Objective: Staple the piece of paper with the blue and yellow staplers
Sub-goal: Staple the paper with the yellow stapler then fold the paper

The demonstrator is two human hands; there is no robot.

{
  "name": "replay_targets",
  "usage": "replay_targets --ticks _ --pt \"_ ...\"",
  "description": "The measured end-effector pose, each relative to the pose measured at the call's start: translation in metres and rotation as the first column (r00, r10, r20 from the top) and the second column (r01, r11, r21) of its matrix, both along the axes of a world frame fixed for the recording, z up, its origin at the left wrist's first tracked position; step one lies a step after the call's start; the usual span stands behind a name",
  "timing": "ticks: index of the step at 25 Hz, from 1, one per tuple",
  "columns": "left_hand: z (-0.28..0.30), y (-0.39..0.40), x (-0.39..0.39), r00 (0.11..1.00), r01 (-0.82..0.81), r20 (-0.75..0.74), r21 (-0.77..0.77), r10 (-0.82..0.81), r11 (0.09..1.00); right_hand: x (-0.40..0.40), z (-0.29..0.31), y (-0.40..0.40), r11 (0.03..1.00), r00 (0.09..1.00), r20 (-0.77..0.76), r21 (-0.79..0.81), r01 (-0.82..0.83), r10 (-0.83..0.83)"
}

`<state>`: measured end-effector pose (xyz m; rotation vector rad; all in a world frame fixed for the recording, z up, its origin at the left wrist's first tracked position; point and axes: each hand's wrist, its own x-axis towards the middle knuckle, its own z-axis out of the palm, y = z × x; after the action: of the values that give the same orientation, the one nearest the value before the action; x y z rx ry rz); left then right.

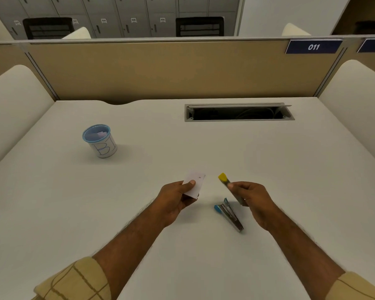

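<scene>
My left hand [178,197] holds a small white piece of paper [195,184] above the desk, thumb on top; a small dark mark shows near its far end. My right hand [254,199] grips the yellow stapler [225,180], its yellow tip pointing up and toward the paper, a short gap between them. The blue stapler [228,213] lies on the white desk [182,148] between my hands, just below the right hand, blue end toward the left, metal end toward me.
A white paper cup [100,140] with a blue rim and paper scraps inside stands at the left rear of the desk. An open cable slot [238,113] sits at the back right. A tan partition [160,68] closes the far edge; cream dividers flank both sides.
</scene>
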<state>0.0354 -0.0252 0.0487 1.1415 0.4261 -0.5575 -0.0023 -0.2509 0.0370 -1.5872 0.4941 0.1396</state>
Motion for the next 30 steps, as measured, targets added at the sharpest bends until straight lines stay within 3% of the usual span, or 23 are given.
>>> replay_targets --ticks 3,6,8,11,16,19,20,21,23,24,26,30 --pt "0.0 0.0 0.0 1.0 0.013 0.004 0.053 -0.013 0.999 0.001 -0.013 -0.015 0.964 0.991 0.037 -0.231 0.131 -0.126" --pt "0.001 0.001 0.0 1.0 0.023 0.015 0.079 -0.024 0.997 0.0 -0.025 -0.025 0.83 0.988 0.07 -0.536 0.154 -0.138" --pt "0.002 0.002 -0.001 0.999 0.035 0.019 0.103 -0.037 0.994 -0.001 -0.028 -0.026 0.751 0.991 0.057 -0.647 0.131 -0.124" --pt "0.004 0.003 -0.002 0.998 0.046 0.041 0.144 -0.053 0.989 -0.002 -0.032 -0.02 0.687 0.988 0.05 -0.713 0.139 -0.148" --pt "0.007 0.004 -0.004 0.985 0.065 0.135 0.262 -0.103 0.963 -0.005 -0.037 -0.017 0.685 0.982 0.067 -0.708 0.171 -0.176" --pt "0.01 0.003 -0.007 0.949 -0.036 0.297 0.44 -0.107 0.897 -0.005 -0.027 -0.012 0.539 0.975 0.099 -0.82 0.194 -0.2" --pt "0.013 0.001 -0.01 0.919 -0.112 0.381 0.502 -0.104 0.857 -0.004 -0.018 -0.007 0.578 0.968 0.136 -0.781 0.236 -0.211" --pt "0.017 -0.001 -0.012 0.875 -0.195 0.473 0.536 -0.1 0.821 -0.002 -0.008 -0.001 0.703 0.962 0.164 -0.658 0.272 -0.218" --pt "0.022 -0.007 -0.014 0.748 -0.351 0.657 0.514 -0.096 0.782 0.003 0.022 0.016 0.969 0.977 0.083 -0.132 0.207 -0.197" --pt "0.024 -0.01 -0.015 0.675 -0.406 0.729 0.495 -0.113 0.769 0.004 0.037 0.025 0.987 0.993 0.006 0.115 0.114 -0.116" --pt "0.029 -0.015 -0.018 0.544 -0.482 0.819 0.483 -0.183 0.731 0.004 0.058 0.038 0.934 0.997 -0.047 0.355 -0.04 0.06" --pt "0.038 -0.017 -0.021 0.363 -0.622 0.883 0.467 -0.298 0.629 0.003 0.076 0.051 0.923 0.995 0.048 0.37 -0.103 0.092"
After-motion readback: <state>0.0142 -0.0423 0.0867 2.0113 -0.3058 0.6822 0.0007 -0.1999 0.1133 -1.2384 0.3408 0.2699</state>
